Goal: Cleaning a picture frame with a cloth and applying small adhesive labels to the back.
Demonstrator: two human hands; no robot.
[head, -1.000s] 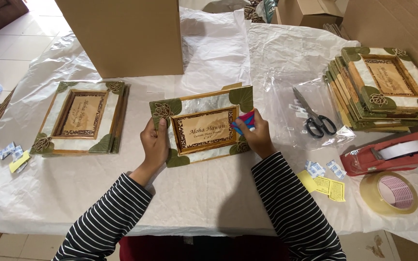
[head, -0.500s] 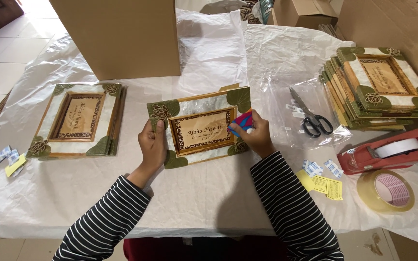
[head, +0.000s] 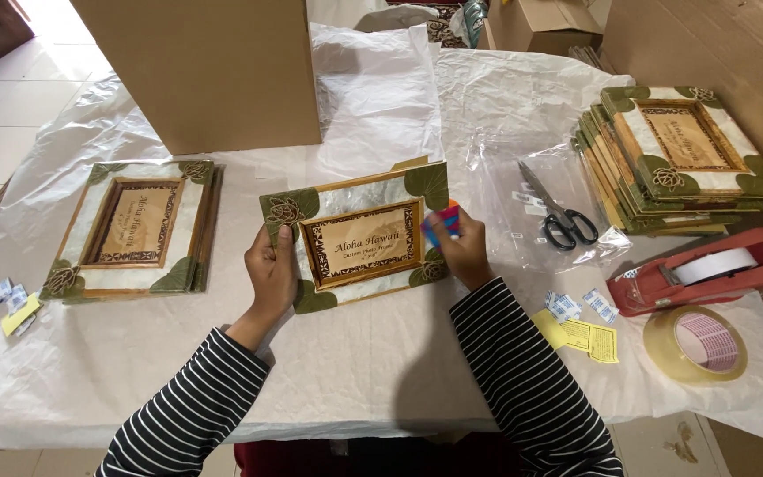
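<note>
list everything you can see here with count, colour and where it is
held picture frame: one, pale with green leaf corners, table centre
small cloth or pad: one, blue and pink, on the held frame's right edge
frames at left: a small stack, same colours, left of centre
frames at right: a taller stack, far right
scissors: one pair, black handles, on clear plastic
tape dispenser: one, red, right edge
tape roll: one, clear, near right corner
yellow slips: a few, by small white packets
cardboard box: one, brown, back of table
table cover: white sheet
left hand: grips the frame's left edge
right hand: holds the cloth
</note>
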